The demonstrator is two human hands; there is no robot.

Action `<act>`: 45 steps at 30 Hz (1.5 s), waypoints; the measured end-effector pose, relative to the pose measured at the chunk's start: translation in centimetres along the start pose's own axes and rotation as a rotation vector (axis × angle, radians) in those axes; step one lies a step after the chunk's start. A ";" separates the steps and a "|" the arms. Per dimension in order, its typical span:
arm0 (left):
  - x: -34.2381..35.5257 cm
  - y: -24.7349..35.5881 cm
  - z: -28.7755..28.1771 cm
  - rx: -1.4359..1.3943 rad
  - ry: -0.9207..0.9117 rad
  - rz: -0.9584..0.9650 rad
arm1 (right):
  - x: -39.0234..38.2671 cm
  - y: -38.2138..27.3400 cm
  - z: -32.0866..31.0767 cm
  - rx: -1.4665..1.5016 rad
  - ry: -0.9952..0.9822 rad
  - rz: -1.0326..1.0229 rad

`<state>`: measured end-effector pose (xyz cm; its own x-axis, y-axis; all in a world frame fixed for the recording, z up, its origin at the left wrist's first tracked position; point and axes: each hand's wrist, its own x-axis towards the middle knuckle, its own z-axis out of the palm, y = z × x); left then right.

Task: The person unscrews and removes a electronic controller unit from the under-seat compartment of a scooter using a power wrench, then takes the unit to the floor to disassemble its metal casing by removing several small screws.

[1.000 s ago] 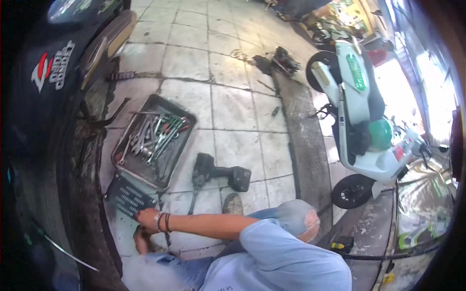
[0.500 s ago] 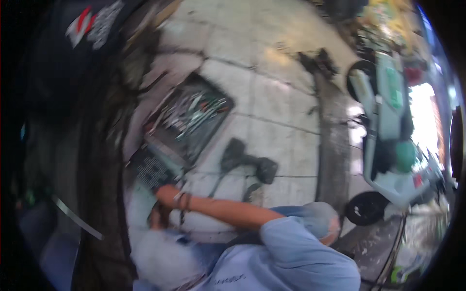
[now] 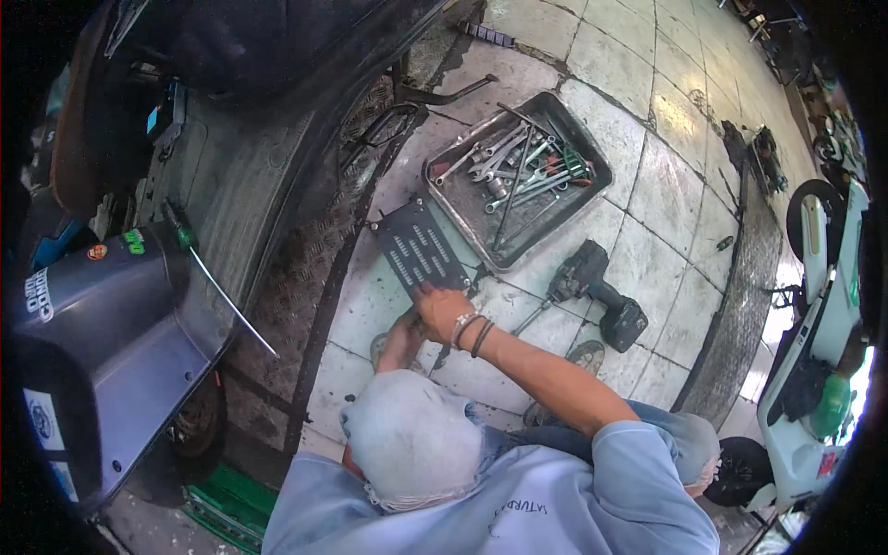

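Note:
A flat black metal plate with rows of slots [image 3: 418,246] is held over the tiles by its near end. My right hand [image 3: 442,311] is closed on that edge, with bracelets at the wrist. My left hand [image 3: 400,339] is close beside the right one, near the plate's near corner; its fingers are mostly hidden behind my right hand. Beyond the plate lies a metal tray [image 3: 442,190] holding spanners and other hand tools [image 3: 536,171]. A black cordless drill [image 3: 603,294] with a long bit lies on the floor to the right.
On the left stands a dark scooter [image 3: 125,277] with a footboard, beside a dark textured metal strip [image 3: 319,231]. A green-handled screwdriver-like tool [image 3: 180,225] rests on it. To the right run a raised ledge [image 3: 731,314] and a pale motorbike [image 3: 805,407].
The view has swung left and sharpened, so the tray, plate and drill appear farther right. Both hands stay together at the plate's near end.

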<state>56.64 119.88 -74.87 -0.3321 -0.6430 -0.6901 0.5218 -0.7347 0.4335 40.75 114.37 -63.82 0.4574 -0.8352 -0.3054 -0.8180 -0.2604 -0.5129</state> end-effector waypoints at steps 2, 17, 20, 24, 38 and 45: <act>0.4 -0.4 -0.5 -0.003 -0.034 -0.020 | 0.5 0.6 0.0 -0.028 -0.126 0.083; -0.7 1.3 1.8 0.016 -0.163 -0.041 | 0.0 0.2 0.1 0.029 -0.065 0.086; -0.6 0.9 0.9 0.047 -0.057 -0.058 | 0.4 0.0 0.6 0.051 -0.134 0.071; -0.4 0.7 1.3 -0.022 -0.064 -0.021 | 0.3 0.4 1.1 0.117 -0.025 0.068; -0.2 0.9 0.2 -0.074 0.050 -0.166 | 1.3 2.2 -0.7 0.537 0.086 0.110; -0.9 1.4 0.8 -0.025 0.054 -0.128 | 0.7 8.7 -6.1 0.689 -0.021 0.486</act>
<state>57.08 119.24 -73.19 -0.3546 -0.5315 -0.7692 0.4978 -0.8038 0.3259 31.83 108.52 -63.62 0.1211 -0.7671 -0.6300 -0.5330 0.4852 -0.6932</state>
